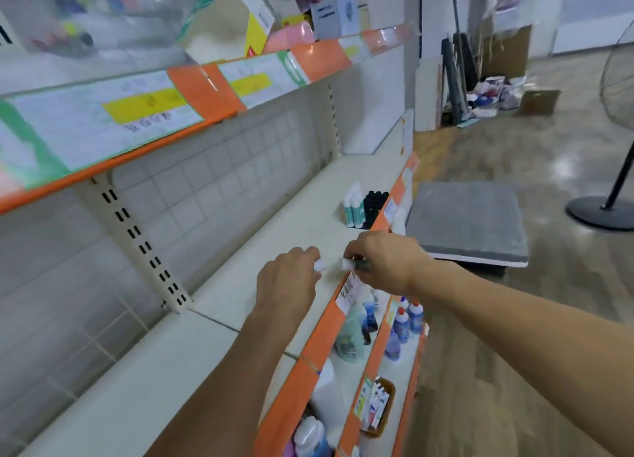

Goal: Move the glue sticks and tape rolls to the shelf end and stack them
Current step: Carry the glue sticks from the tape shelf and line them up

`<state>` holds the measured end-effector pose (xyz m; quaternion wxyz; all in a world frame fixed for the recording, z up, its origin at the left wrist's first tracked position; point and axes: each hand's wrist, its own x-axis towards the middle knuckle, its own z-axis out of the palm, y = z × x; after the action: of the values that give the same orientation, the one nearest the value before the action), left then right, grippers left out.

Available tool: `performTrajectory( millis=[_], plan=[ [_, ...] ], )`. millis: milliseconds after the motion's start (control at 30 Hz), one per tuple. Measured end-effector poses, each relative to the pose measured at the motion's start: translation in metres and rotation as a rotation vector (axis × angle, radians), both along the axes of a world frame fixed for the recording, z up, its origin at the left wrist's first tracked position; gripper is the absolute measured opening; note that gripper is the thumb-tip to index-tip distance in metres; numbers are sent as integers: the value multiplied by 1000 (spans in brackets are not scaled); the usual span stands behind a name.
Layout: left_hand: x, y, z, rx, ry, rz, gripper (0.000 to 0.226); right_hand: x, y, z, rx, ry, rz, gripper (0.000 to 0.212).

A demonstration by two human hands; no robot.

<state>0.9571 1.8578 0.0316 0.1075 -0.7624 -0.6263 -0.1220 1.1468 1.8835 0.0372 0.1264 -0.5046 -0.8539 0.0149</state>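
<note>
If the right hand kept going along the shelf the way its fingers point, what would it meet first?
The right hand, gripping a glue stick, points leftward at the left hand, which holds a small white item. It would likely meet that item first, though depth is unclear.

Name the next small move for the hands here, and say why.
Probably carry both pieces onward along the shelf: the left hand and right hand each pinch a small white item, likely glue sticks, while the standing group sits farther toward the shelf end.

Grey slab [466,223], fan stand [600,213]
</note>
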Motion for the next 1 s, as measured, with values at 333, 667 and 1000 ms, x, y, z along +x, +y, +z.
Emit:
performTrajectory(
  millis=[333, 667, 1000],
  plan=[
    [58, 104, -2, 34, -84, 128, 18, 67, 126, 12, -4, -17, 115, 25],
    [116, 140, 0, 73, -231, 385, 19, 122, 243, 12, -85, -12, 322, 30],
    [145, 166, -1, 288, -783, 411, 15, 117, 285, -5, -301, 488, 437, 16]
  ],
)
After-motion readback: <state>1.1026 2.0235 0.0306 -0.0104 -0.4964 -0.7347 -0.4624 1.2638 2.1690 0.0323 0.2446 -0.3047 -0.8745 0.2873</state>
